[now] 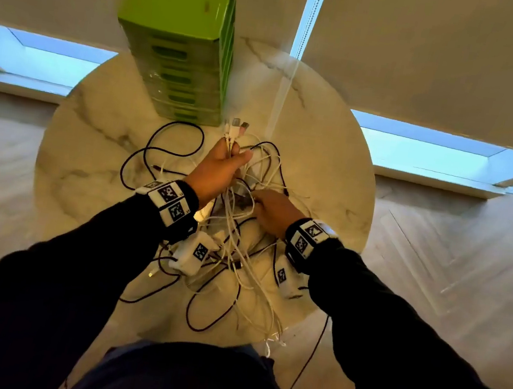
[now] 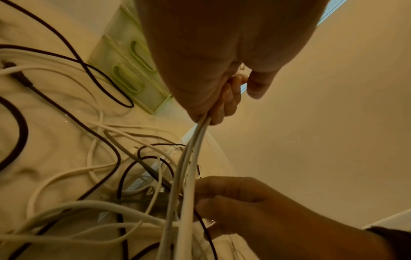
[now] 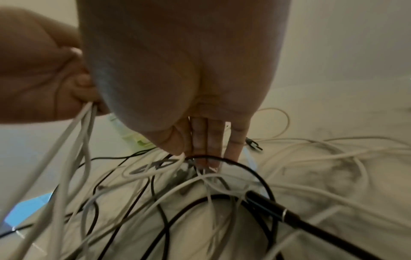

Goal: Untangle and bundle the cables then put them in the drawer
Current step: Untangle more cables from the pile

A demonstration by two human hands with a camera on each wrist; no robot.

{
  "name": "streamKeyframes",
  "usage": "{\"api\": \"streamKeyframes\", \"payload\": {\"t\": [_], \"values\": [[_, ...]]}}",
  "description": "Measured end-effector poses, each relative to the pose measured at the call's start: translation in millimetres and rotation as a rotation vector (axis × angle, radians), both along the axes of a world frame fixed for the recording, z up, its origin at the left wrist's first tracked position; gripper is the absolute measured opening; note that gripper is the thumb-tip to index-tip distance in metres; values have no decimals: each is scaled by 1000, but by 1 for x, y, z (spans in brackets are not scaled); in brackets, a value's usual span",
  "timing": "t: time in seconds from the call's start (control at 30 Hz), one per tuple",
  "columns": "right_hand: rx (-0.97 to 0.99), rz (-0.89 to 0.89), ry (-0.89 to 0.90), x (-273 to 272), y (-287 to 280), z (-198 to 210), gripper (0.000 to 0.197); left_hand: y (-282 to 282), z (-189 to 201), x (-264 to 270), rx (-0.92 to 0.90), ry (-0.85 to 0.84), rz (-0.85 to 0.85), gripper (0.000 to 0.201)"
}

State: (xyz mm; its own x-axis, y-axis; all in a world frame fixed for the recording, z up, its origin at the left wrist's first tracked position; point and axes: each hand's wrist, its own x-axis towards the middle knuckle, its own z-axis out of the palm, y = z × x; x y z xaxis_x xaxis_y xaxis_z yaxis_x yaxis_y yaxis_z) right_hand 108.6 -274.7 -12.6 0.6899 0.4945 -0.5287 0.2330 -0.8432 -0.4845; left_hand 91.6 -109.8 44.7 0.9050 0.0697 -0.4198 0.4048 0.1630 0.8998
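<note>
A tangle of white cables (image 1: 241, 258) and black cables (image 1: 162, 151) lies across the middle of the round marble table (image 1: 326, 158), spreading from just in front of the green drawer unit (image 1: 183, 52) to the near rim, where a few white ends and one thin dark cable hang over the edge. A small bunch of white cables is lifted out of the heap: its long axis runs up from the pile and away from the person, with the plug ends (image 1: 236, 125) pointing at the foot of the drawer unit and standing just clear of the fist. The left hand (image 1: 219, 169) has its fingers curled round this bunch; in the left wrist view the strands (image 2: 189, 167) leave the bottom of the closed fingers (image 2: 229, 98) and drop straight into the tangle. The right hand (image 1: 274, 211) is lower, just beside the hanging strands, its fingertips (image 3: 205, 149) pressed down into the knot where white and black loops cross; whether they pinch a strand there or only touch it I cannot tell. A black connector barrel (image 3: 273, 205) lies on the table near that hand. Both forearms are in dark sleeves with marker-printed wrist bands (image 1: 170, 202). Behind the table are pale blinds and bright strips of window.
</note>
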Motion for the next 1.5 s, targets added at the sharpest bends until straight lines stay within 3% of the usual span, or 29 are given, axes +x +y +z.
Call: {"api": "streamKeyframes", "payload": {"t": [0.07,0.27,0.37,0.47,0.5,0.6,0.7,0.77,0.97,1.07,1.13,1.27,1.37,1.43,1.5], "values": [[-1,4,-33,11,-8,-2,29,2,-6,1,13,18,14,50],[-85,-179,-108,50,-43,-8,36,2,-14,2,17,1,46,51],[-91,-245,-132,63,-48,-10,35,-1,-13,3,29,-7,52,42],[-201,-144,-58,64,-49,-13,49,-4,-11,3,70,-16,45,25],[-236,-93,-46,66,-48,-16,52,-6,-12,5,81,-5,68,33],[-250,-30,-117,57,-44,-22,37,-10,-15,4,90,22,66,49],[-231,16,-144,60,-41,-12,26,-11,-17,4,81,6,56,34],[-169,41,-141,69,-43,6,23,-12,-17,5,74,-16,35,13],[315,-35,-365,104,-57,91,23,-29,-5,15,83,-85,46,30],[560,-216,-274,107,-47,124,20,-38,4,18,72,-122,91,42],[709,-250,-141,95,-37,135,16,-40,13,18,2,-129,137,31],[650,-137,35,57,-20,123,13,-30,23,9,-194,-175,154,14],[604,-127,24,31,-10,109,18,-16,22,-1,-160,-168,103,24],[643,-165,45,18,-2,106,18,-7,20,-9,-134,-174,79,7],[679,-174,54,8,6,106,17,0,20,-15,-128,-174,68,6]]}}
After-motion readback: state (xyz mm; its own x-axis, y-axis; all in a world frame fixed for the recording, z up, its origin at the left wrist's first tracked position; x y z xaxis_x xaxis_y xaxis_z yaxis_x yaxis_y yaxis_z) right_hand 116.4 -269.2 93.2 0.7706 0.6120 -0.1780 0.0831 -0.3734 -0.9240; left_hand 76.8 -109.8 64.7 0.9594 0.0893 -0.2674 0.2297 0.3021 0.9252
